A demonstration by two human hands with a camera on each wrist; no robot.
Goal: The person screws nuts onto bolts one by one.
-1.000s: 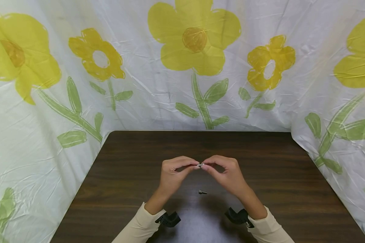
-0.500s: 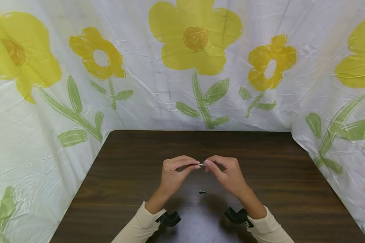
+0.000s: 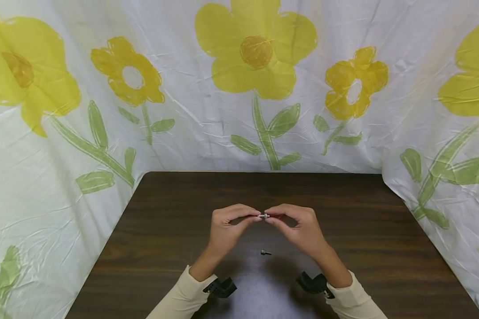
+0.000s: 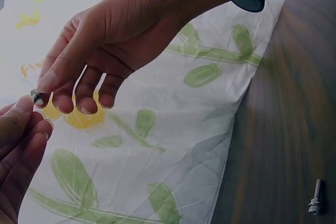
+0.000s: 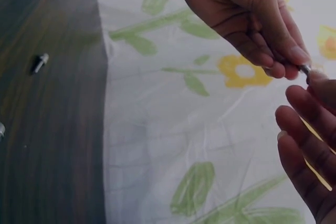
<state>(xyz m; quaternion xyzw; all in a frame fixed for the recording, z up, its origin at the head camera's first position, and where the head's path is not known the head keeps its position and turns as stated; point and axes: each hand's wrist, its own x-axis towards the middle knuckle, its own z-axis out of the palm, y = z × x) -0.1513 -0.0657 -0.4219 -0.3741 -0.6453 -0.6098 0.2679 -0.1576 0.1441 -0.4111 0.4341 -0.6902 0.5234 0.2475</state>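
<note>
In the head view, a small silvery bolt is held level between my two hands above the table. My left hand pinches its left end between thumb and forefinger. My right hand pinches at the right end, where a wider collar shows beside the fingertips. Much of this bolt is covered by the fingers, so I cannot tell exactly which part the right fingers grip. A second bolt lies on the table nearer to me; the left wrist view shows its head, collar and threaded shank.
The dark wood-grain table has a white curtain with yellow flowers hanging behind it and at both sides. Each wrist carries a black camera mount. A silvery piece is cut off at the right wrist view's left edge.
My right fingers shifted and rolled a little to the right around the bolt, then came back to pinch its right end. My left hand stays nearly still; the bolt on the table has not moved.
</note>
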